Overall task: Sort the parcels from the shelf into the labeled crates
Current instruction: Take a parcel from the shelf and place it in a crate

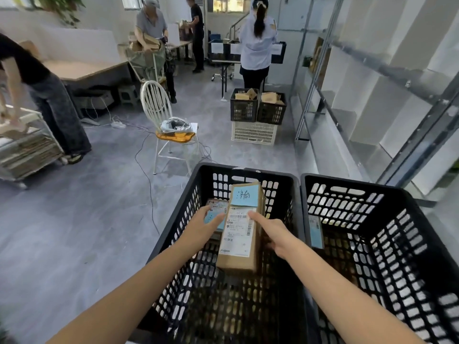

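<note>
A long brown cardboard parcel (239, 239) with a white shipping label and a blue handwritten note lies tilted inside the left black crate (173, 219). My left hand (207, 225) lies with straight fingers against the parcel's left edge. My right hand (272, 234) holds the right edge, one finger across the label and the thumb on the side. Under the parcel's far end lies a second parcel (214, 207) with a blue note. The right black crate (372, 219) holds one parcel (316, 232) leaning on its left wall.
A metal shelf rack (367, 103) runs along the right wall. Ahead stand a white chair (161, 112) with cables on the floor and stacked crates (255, 115) of parcels. Several people work at tables and carts to the left and at the back.
</note>
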The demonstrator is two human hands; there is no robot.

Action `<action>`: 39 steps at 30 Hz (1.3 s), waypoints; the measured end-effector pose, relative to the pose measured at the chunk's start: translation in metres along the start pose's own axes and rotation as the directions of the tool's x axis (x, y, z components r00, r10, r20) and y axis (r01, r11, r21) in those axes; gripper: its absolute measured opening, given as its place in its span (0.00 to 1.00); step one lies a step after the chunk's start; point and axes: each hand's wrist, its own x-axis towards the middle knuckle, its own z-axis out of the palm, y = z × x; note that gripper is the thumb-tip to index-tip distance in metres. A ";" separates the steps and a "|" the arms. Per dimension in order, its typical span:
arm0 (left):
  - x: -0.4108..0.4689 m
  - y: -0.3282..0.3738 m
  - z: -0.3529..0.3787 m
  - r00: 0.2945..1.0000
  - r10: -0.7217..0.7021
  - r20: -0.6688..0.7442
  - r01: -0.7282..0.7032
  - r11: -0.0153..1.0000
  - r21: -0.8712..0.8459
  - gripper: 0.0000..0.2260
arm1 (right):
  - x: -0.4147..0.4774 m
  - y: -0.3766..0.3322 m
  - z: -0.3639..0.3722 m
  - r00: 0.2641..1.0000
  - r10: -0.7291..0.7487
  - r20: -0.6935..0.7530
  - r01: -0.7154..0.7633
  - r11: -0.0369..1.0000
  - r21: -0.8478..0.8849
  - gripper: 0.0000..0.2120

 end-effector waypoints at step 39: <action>0.108 -0.042 0.061 0.969 0.069 0.236 -0.117 0.973 0.197 0.18 | 0.115 0.032 0.023 0.991 0.051 -0.125 -0.095 0.922 -0.376 0.16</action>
